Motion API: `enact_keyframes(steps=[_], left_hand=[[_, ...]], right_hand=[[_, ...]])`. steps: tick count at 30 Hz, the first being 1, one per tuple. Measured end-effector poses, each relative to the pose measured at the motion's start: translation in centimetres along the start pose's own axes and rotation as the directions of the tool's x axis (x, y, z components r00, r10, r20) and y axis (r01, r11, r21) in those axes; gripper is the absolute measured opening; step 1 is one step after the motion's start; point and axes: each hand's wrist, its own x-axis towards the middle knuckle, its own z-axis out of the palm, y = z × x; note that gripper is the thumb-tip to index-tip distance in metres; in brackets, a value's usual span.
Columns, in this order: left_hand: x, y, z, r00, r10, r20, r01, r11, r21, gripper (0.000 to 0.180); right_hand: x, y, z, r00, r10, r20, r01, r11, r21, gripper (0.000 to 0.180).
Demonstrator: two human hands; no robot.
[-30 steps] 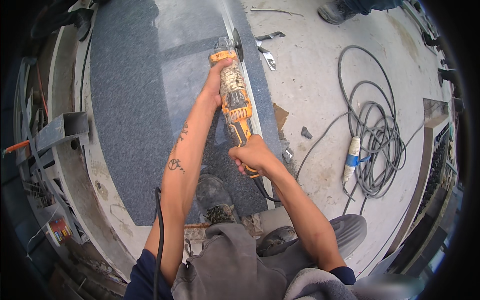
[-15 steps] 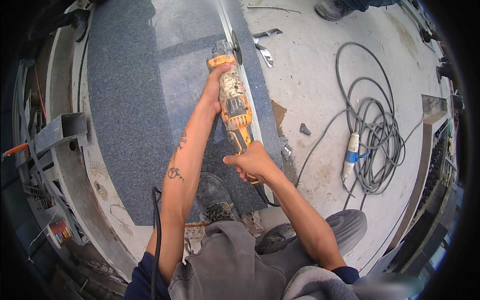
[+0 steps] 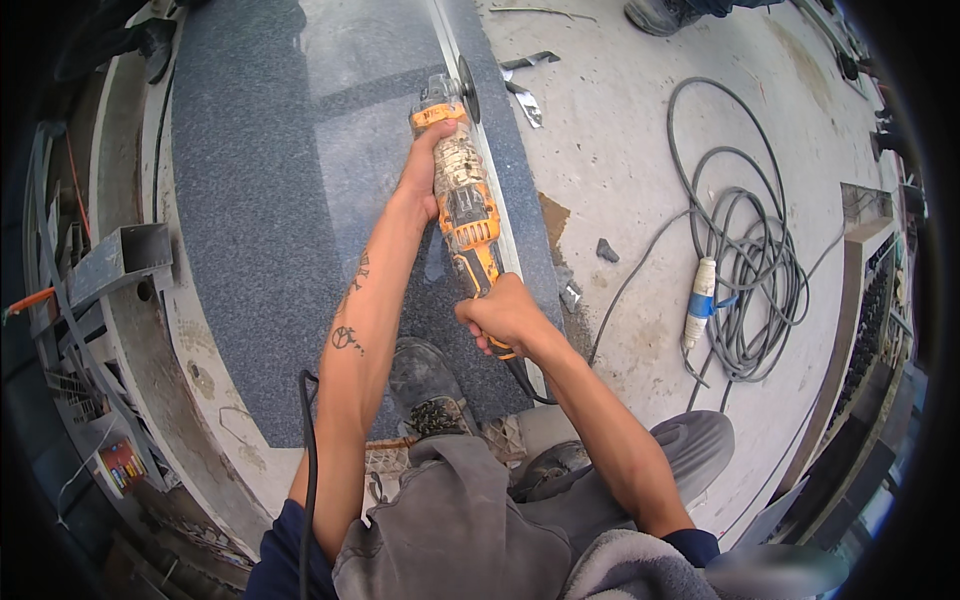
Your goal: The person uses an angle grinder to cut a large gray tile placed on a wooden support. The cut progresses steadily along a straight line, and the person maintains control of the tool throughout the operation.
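Both my hands hold a yellow and black angle grinder (image 3: 463, 195), its body dusty and worn. My left hand (image 3: 428, 165) wraps round the front of the body, close behind the head. Round the rear handle my right hand (image 3: 500, 315) is closed, near where the cord leaves. The dark cutting disc (image 3: 468, 90) stands on edge by a pale metal straightedge (image 3: 497, 185), which lies lengthwise along the dark grey speckled stone slab (image 3: 250, 220). Whether the disc touches the slab cannot be made out.
Coiled grey cable (image 3: 750, 280) with a blue and white connector (image 3: 702, 300) lies on the concrete at right. Dark and silvery scraps (image 3: 525, 100) lie beside the slab. A square metal tube (image 3: 125, 262) sticks out at left. Another person's shoe (image 3: 660, 15) shows at the top.
The grinder and my hands sit slightly higher and further left in the picture, as does most of the scene. My grip on the grinder is the same.
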Motion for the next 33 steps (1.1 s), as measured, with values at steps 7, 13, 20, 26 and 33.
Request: enact_keyframes(steps=[7, 13, 20, 26, 33], left_hand=[[1.7, 1.5, 0.2, 0.999, 0.043, 0.005, -0.043, 0.998, 0.038, 0.049], [1.0, 1.2, 0.2, 1.000, -0.009, -0.017, 0.009, 1.000, 0.002, 0.053], [-1.3, -1.2, 0.3, 0.999, 0.041, -0.007, -0.041, 0.999, 0.012, 0.052], [1.6, 1.0, -0.1, 0.999, 0.050, -0.010, -0.049, 0.996, 0.070, 0.052], [-0.1, 0.5, 0.5, 1.000, 0.017, 0.004, -0.017, 0.998, 0.063, 0.055]], right_hand=[[1.5, -1.7, -0.3, 1.000, -0.016, -0.010, 0.016, 0.998, 0.056, 0.016], [0.7, -1.3, -0.2, 1.000, 0.005, -0.009, -0.005, 1.000, 0.005, 0.015], [-0.9, 1.1, 0.1, 0.999, 0.035, 0.012, -0.036, 0.999, 0.016, 0.016], [1.1, -1.6, -0.5, 1.000, 0.026, 0.017, -0.026, 0.999, 0.022, 0.014], [-0.4, -0.8, -0.6, 0.998, 0.038, 0.049, -0.039, 0.999, 0.026, 0.013]])
